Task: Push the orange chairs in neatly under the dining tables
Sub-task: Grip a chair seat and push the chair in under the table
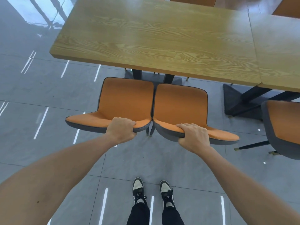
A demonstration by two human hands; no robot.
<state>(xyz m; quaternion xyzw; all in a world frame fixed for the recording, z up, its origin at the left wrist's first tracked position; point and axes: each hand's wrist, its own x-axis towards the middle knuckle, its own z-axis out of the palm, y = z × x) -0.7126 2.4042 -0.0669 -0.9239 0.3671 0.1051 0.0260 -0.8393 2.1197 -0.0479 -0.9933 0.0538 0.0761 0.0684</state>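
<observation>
Two chairs [152, 104] side by side before table [154, 38]

The scene is bright and evenly lit. The glossy grey floor [48, 95] mirrors ceiling strip lights as short white streaks, and a large pale window reflection fills the upper left of the frame. A soft sheen washes out the wood grain of the bench [162, 38] toward the upper right. Shadows are faint. Wide-angle distortion bends lines near the edges; the top right corner looks slightly smeared.
</observation>
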